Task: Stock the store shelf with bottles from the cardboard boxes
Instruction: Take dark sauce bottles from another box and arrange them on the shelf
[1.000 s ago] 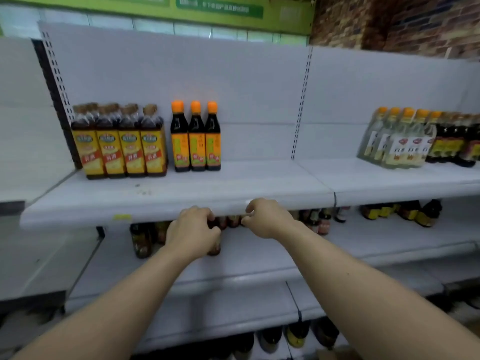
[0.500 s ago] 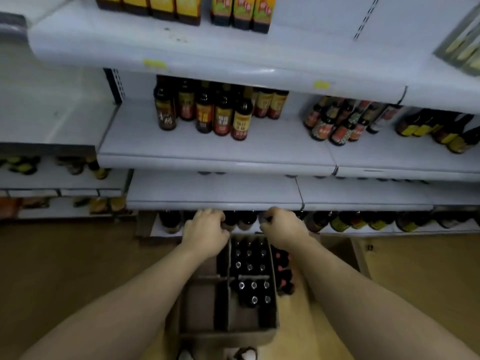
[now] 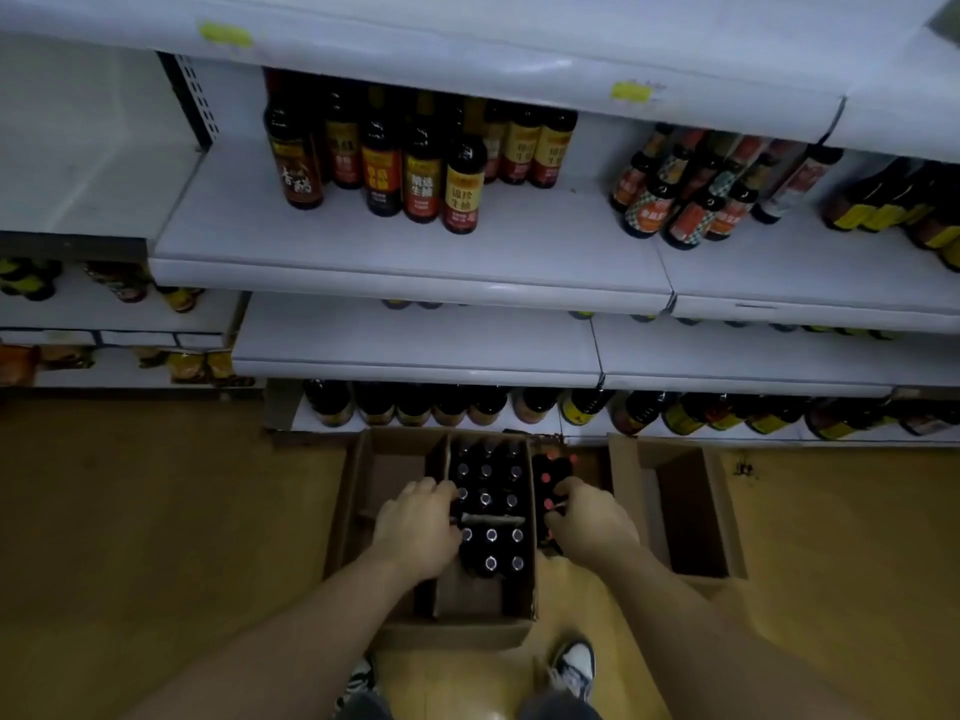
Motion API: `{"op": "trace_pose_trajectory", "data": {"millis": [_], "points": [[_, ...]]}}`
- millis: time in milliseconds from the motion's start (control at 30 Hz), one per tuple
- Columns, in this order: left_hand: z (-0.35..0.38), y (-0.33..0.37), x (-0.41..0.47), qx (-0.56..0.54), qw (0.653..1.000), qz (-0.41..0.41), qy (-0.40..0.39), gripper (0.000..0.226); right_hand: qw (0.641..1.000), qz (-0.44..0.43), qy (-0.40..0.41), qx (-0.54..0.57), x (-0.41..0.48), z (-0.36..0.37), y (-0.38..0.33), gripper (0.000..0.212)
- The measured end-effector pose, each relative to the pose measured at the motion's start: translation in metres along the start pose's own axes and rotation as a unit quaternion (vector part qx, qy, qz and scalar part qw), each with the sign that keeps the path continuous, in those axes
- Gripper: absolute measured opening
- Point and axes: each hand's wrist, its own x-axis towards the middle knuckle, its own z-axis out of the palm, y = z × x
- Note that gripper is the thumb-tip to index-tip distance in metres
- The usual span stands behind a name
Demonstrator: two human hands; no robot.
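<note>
Clearly much remains: the cardboard box [image 3: 358,491] on the floor [image 3: 156,511] holds rows of black-capped bottles [image 3: 491,535], with red-capped bottles [image 3: 545,478] just beside it. The left hand [image 3: 415,527] and right hand [image 3: 589,522] curl over their tops; whether either has a grip I cannot tell. The shelf [image 3: 415,252] above has bare stretches. One label there reads 香醋 [image 3: 296,181], another 生抽 [image 3: 462,197].

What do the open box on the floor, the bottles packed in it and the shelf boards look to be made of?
Box: brown cardboard, matte, with folded flaps and an inner divider. Bottles: dark and glossy, with shiny round caps; whether glass or plastic, the look leaves open. Shelf boards: probably white-painted sheet metal, smooth, with a rounded front lip.
</note>
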Motion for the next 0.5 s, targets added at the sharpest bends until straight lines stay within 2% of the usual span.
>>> {"op": "trace_pose_trajectory", "data": {"millis": [267,500], "points": [[0.118,0.071,0.045,0.019,0.993,-0.085,-0.074,0.050,0.995,-0.054,-0.076,-0.028,0.089,0.035,0.118,0.036],[0.203,0.076,0.083,0.000,0.983,-0.141,-0.119,0.039,0.990,-0.062,-0.122,-0.023,0.154,0.111,0.167,0.044]]}}
